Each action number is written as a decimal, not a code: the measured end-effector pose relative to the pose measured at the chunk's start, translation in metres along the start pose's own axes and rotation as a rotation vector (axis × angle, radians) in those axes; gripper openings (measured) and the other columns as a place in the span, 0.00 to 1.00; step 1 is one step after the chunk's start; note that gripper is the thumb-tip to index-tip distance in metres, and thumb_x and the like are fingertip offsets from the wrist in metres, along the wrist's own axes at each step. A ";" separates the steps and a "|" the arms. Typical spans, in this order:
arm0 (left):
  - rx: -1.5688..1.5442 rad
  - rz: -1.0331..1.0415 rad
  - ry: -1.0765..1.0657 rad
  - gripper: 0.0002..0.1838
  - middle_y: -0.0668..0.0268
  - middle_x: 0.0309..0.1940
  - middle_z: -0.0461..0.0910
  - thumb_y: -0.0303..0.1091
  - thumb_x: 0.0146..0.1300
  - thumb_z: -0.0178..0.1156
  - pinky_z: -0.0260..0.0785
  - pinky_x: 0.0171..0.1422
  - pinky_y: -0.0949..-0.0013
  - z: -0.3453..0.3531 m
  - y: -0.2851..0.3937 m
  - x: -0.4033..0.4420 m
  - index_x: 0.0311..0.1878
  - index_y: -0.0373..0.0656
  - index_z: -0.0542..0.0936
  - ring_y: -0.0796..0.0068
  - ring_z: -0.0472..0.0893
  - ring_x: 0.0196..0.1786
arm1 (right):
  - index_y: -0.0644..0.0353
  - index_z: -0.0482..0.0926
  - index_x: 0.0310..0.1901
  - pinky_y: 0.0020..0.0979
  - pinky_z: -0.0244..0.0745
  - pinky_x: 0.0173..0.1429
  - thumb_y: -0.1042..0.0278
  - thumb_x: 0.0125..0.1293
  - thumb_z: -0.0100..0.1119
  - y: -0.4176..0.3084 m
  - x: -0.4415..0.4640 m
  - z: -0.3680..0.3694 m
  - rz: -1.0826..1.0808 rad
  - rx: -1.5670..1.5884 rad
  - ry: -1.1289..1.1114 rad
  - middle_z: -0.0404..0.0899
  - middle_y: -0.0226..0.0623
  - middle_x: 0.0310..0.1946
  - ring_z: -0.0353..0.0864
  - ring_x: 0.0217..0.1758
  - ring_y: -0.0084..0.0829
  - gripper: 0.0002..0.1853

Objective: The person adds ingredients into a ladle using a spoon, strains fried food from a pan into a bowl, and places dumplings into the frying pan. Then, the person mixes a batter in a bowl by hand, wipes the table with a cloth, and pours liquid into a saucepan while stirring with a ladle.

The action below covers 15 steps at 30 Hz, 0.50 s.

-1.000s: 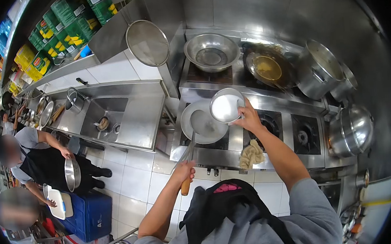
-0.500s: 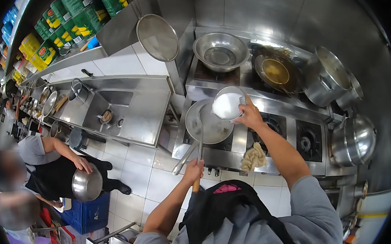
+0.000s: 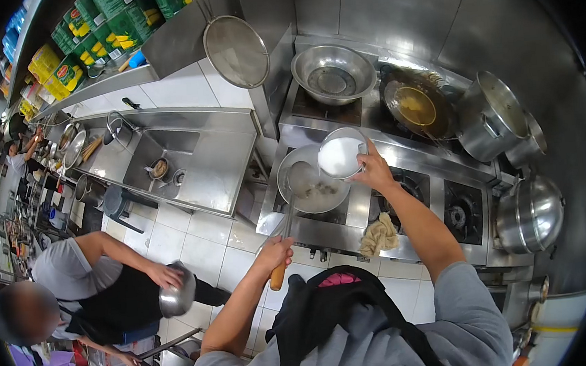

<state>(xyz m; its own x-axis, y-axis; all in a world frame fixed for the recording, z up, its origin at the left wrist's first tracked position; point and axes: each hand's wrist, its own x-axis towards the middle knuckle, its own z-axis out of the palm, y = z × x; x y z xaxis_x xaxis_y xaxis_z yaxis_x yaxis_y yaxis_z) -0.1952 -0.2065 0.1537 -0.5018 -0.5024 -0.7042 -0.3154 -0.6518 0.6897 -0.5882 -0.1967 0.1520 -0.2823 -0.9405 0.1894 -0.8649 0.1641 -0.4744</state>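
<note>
My left hand [image 3: 274, 254] is wrapped round the wooden handle of a long metal ladle [image 3: 301, 177]. The ladle's head rests inside a wide pan [image 3: 332, 199] on the stove, which holds cloudy liquid with some bits in it. My right hand [image 3: 374, 170] grips the right rim of a round bowl [image 3: 339, 153] containing something white. That bowl is tilted and hangs over the pan's upper right side; whether anything pours out cannot be made out.
A beige cloth [image 3: 378, 236] lies on the stove's front edge. Behind stand a steel basin [image 3: 334, 76], a dark wok [image 3: 416, 108] with yellowish liquid and a tall pot [image 3: 491, 116]. At left, a co-worker [image 3: 101, 280] carries a metal pot [image 3: 177, 290] near the sink counter [image 3: 216, 168].
The ladle has swung left in the pan, and my left hand has shifted left and slightly forward. My right hand and bowl stay nearly still. The co-worker with the pot has come closer.
</note>
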 end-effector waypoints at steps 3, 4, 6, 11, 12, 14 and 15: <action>0.227 0.158 0.042 0.11 0.69 0.22 0.71 0.39 0.71 0.55 0.65 0.21 0.73 -0.008 -0.003 -0.001 0.40 0.40 0.72 0.80 0.70 0.19 | 0.61 0.80 0.32 0.43 0.80 0.59 0.55 0.33 0.86 -0.001 -0.004 -0.003 -0.030 0.032 0.033 0.53 0.56 0.76 0.80 0.58 0.56 0.27; 0.227 0.157 0.040 0.11 0.69 0.22 0.71 0.39 0.71 0.55 0.65 0.21 0.73 -0.007 -0.003 0.001 0.40 0.40 0.72 0.80 0.70 0.19 | 0.61 0.80 0.32 0.43 0.80 0.59 0.55 0.33 0.86 -0.003 -0.005 -0.005 -0.028 0.031 0.033 0.53 0.56 0.76 0.80 0.58 0.56 0.27; 0.343 0.278 0.105 0.13 0.66 0.21 0.71 0.38 0.71 0.54 0.70 0.22 0.69 -0.005 -0.008 0.007 0.38 0.37 0.71 0.75 0.73 0.17 | 0.62 0.68 0.25 0.42 0.78 0.63 0.66 0.33 0.85 -0.010 -0.006 -0.010 0.015 0.119 0.043 0.56 0.52 0.76 0.74 0.64 0.59 0.27; 0.357 0.361 0.124 0.11 0.67 0.21 0.71 0.38 0.72 0.54 0.69 0.22 0.69 0.013 -0.056 0.067 0.41 0.39 0.72 0.76 0.72 0.18 | 0.63 0.77 0.29 0.43 0.80 0.60 0.55 0.33 0.86 -0.001 -0.003 -0.008 -0.047 0.039 0.057 0.52 0.56 0.76 0.78 0.61 0.57 0.28; 0.328 0.339 0.102 0.10 0.68 0.22 0.71 0.38 0.72 0.55 0.65 0.20 0.70 0.018 -0.065 0.075 0.43 0.40 0.73 0.77 0.72 0.18 | 0.63 0.77 0.30 0.43 0.80 0.60 0.55 0.32 0.86 -0.003 -0.002 -0.009 -0.039 0.034 0.062 0.52 0.56 0.76 0.78 0.61 0.57 0.29; 0.198 0.280 0.032 0.10 0.69 0.22 0.71 0.39 0.73 0.55 0.62 0.20 0.72 0.026 -0.075 0.081 0.48 0.43 0.73 0.78 0.69 0.17 | 0.63 0.78 0.30 0.43 0.79 0.61 0.56 0.33 0.86 -0.006 -0.002 -0.011 -0.044 0.034 0.059 0.52 0.56 0.76 0.77 0.62 0.57 0.28; -0.116 0.142 -0.093 0.10 0.71 0.22 0.70 0.39 0.73 0.55 0.60 0.20 0.73 0.032 -0.069 0.070 0.50 0.44 0.73 0.79 0.67 0.16 | 0.63 0.79 0.31 0.43 0.79 0.61 0.56 0.33 0.86 -0.008 -0.002 -0.014 -0.048 0.038 0.053 0.51 0.57 0.76 0.77 0.62 0.57 0.28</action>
<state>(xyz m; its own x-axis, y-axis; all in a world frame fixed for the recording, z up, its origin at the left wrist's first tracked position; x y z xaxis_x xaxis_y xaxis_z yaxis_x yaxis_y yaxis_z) -0.2340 -0.1789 0.0626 -0.6083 -0.5427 -0.5791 -0.1444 -0.6418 0.7531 -0.5860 -0.1918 0.1672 -0.2632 -0.9297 0.2578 -0.8618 0.1064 -0.4960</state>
